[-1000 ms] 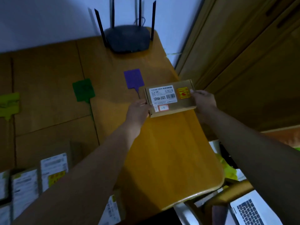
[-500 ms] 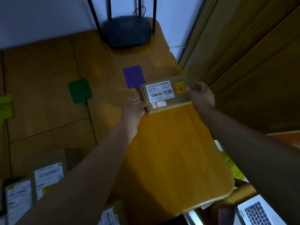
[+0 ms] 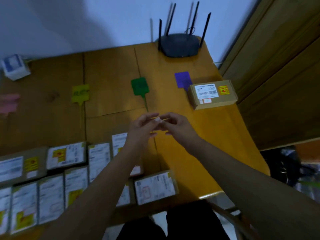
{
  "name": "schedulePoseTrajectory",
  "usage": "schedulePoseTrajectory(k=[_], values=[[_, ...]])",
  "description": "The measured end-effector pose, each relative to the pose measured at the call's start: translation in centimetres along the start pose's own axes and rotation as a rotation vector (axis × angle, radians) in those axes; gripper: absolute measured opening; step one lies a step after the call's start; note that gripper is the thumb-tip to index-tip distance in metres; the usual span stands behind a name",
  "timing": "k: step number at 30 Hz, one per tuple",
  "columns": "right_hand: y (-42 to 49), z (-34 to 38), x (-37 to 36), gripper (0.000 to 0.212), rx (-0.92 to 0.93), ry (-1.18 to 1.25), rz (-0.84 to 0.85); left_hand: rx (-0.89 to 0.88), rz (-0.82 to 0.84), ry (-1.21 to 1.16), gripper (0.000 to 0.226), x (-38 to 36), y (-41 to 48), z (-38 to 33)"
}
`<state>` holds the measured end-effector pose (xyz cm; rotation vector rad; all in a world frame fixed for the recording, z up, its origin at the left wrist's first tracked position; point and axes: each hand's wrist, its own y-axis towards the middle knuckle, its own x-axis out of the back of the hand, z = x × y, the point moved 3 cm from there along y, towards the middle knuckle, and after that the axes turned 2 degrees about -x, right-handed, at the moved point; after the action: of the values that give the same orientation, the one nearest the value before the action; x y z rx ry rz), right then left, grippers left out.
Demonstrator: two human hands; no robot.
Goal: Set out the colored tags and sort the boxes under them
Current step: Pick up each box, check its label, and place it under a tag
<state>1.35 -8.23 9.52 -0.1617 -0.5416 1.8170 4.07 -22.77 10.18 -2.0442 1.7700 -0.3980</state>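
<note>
A brown cardboard box (image 3: 213, 94) with a white label and a yellow sticker lies flat on the table, just right of and below the purple tag (image 3: 183, 80). The green tag (image 3: 140, 86), yellow tag (image 3: 80, 93) and pink tag (image 3: 8, 103) lie in a row to its left. My left hand (image 3: 142, 129) and right hand (image 3: 174, 126) meet above the table's middle with their fingertips touching, away from the box. A small pale patch shows where they touch; it is too blurred to identify. Several labelled boxes (image 3: 67, 155) lie near the front left.
A black router (image 3: 179, 45) with antennas stands at the far edge by the wall. A small white and blue box (image 3: 14, 66) sits at the far left. A wooden door (image 3: 280, 70) stands right of the table's rounded edge (image 3: 251, 146).
Both hands have let go of the box, which now rests by the purple tag, and have drawn back toward me to meet mid-table. The view has swung left, showing more tags and boxes.
</note>
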Motion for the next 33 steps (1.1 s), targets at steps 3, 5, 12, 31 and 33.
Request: schedulePoseTrajectory(k=[3,5,12,31,33], values=[[-3.1,-0.7,-3.7,0.024,-0.028,0.010,0.006,-0.003,-0.043,0.000,0.023,4.2,-3.9,1.4],[-4.8,-1.5,-5.4,0.026,-0.044,0.003,-0.006,-0.001,-0.054,0.001,0.023,6.4,-6.0,2.9],[-8.5,-5.2,-7.6,0.024,-0.100,-0.057,-0.010,-0.005,-0.028,0.067,0.022,7.1,-10.4,9.6],[-8.2,-10.0,-0.9,0.039,-0.086,-0.247,-0.285,-0.183,-0.068,1.082,0.099,-0.2,-11.6,14.9],[-8.5,-8.1,-0.4,0.043,-0.074,-0.113,-0.355,-0.062,-0.158,0.612,0.105,0.2,-11.5,12.4]])
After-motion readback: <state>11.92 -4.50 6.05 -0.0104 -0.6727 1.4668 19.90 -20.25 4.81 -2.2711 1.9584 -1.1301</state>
